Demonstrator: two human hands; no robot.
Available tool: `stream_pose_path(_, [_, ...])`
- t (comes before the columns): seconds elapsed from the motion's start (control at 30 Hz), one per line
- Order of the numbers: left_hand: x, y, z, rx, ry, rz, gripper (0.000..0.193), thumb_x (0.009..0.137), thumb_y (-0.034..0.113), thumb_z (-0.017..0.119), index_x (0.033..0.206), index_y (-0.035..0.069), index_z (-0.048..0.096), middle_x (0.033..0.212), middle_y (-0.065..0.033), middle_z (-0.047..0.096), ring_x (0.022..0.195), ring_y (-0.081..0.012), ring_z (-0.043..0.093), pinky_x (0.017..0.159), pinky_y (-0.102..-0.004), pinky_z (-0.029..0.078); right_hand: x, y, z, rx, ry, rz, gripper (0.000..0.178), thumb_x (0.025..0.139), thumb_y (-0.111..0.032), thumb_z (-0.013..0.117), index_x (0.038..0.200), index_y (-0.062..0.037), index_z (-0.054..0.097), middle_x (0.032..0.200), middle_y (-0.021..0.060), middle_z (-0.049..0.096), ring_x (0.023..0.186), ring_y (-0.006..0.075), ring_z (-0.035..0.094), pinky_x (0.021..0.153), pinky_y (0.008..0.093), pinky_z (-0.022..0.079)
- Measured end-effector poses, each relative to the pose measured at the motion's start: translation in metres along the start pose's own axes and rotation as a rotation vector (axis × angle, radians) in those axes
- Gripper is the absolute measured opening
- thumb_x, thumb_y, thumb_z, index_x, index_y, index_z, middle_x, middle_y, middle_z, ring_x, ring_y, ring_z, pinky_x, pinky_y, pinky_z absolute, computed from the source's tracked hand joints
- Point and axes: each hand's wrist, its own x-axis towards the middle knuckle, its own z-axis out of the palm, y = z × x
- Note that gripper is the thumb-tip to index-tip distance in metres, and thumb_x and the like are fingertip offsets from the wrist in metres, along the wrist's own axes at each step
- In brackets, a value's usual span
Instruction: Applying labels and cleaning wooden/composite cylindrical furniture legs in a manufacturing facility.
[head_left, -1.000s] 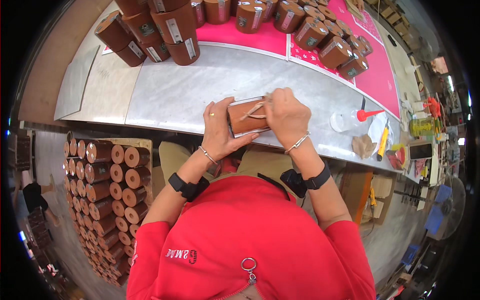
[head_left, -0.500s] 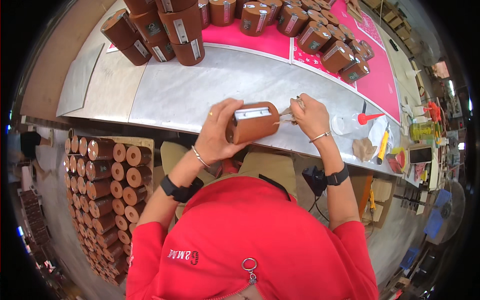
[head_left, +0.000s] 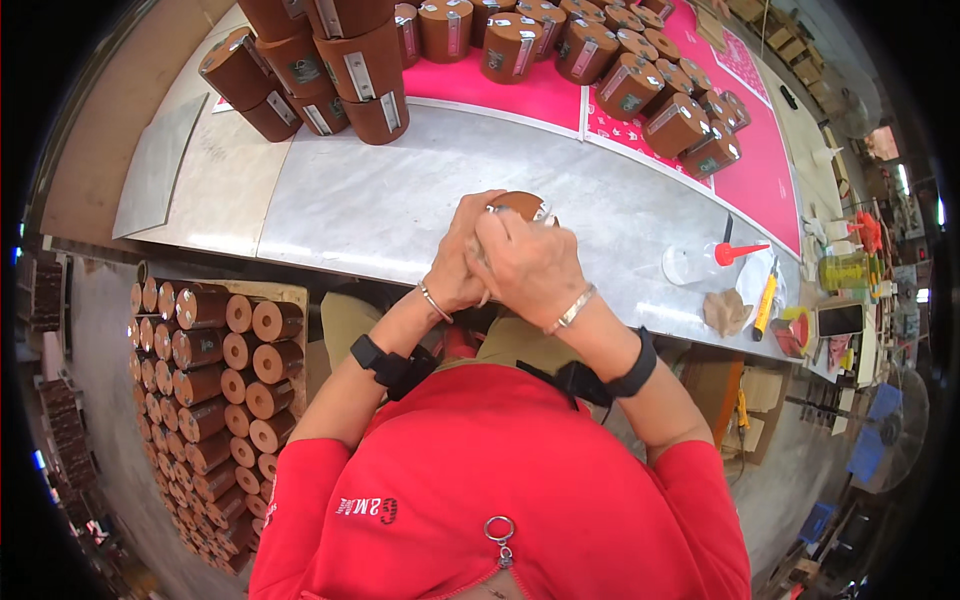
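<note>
A brown cylinder is held close in front of me over the table's near edge, and only its upper end shows between my hands. My left hand is wrapped round its left side. My right hand is closed and pressed against the near side of the cylinder, covering most of it. The crumpled beige rag seen in that hand earlier is largely hidden now. Beyond, similar brown cylinders with metal strips stand in a stack at the left and in rows at the back.
A metal-topped table carries a pink printed sheet under the rows. To the right lie a clear bottle with a red nozzle, crumpled brown paper and a yellow marker. Many more cylinders are piled below at left.
My right hand has come left and in from beside the cylinder onto it. My left hand has kept hold, and the cylinder has turned more end-up.
</note>
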Motion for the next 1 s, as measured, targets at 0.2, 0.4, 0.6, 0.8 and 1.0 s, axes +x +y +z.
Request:
stream_pose_path(0.2, [-0.005,-0.006,0.004,-0.052,0.044,0.009,0.086,0.057,0.028,0.086,0.128,0.002,0.043,0.118,-0.0157,0.049,0.108,-0.0323,0.050,0.094,-0.0387,0.041,0.016,0.020,-0.015,-0.214,0.038,0.101,0.022,0.079,-0.028,0.067,0.080,-0.0090,0.055,0.075,0.0080,0.058,0.057,0.0253,0.061,0.041,0.0353,0.044])
stream_pose_path(0.4, [-0.001,-0.016,0.004,0.524,-0.022,0.415,0.082,0.060,0.034,0.084,0.125,0.002,0.046,0.116,-0.0167,0.051,0.107,-0.0342,0.049,0.092,-0.0405,0.040,0.010,0.002,0.012,-0.047,-0.043,-0.061,0.020,0.079,-0.024,0.066,0.090,-0.0096,0.058,0.076,0.0053,0.059,0.056,0.0221,0.060,0.040,0.0339,0.045])
stream_pose_path(0.6, [-0.005,-0.008,0.005,0.104,0.079,0.124,0.082,0.059,0.034,0.085,0.123,0.001,0.046,0.113,-0.0167,0.052,0.104,-0.0353,0.050,0.090,-0.0412,0.041,0.010,0.022,0.010,-0.244,0.115,0.032,0.014,0.080,-0.021,0.062,0.083,-0.0091,0.055,0.069,0.0054,0.056,0.049,0.0229,0.059,0.040,0.0342,0.045])
stream_pose_path(0.8, [-0.001,-0.010,0.006,0.190,0.166,0.338,0.084,0.060,0.031,0.085,0.126,0.002,0.042,0.115,-0.0175,0.052,0.105,-0.0361,0.050,0.091,-0.0426,0.041,-0.007,0.009,0.018,-0.072,0.102,-0.042,0.018,0.082,-0.024,0.064,0.082,-0.0104,0.054,0.066,0.0063,0.057,0.052,0.0268,0.060,0.043,0.0365,0.045])
stream_pose_path(1.0, [-0.008,-0.004,0.006,0.111,0.055,0.069,0.086,0.061,0.021,0.087,0.130,0.003,0.039,0.119,-0.0129,0.051,0.112,-0.0235,0.053,0.095,-0.0359,0.044,-0.014,0.086,0.025,-0.182,-0.026,0.369,0.020,0.087,-0.029,0.053,0.085,-0.0091,0.055,0.074,0.0115,0.060,0.063,0.0321,0.063,0.050,0.0444,0.048])
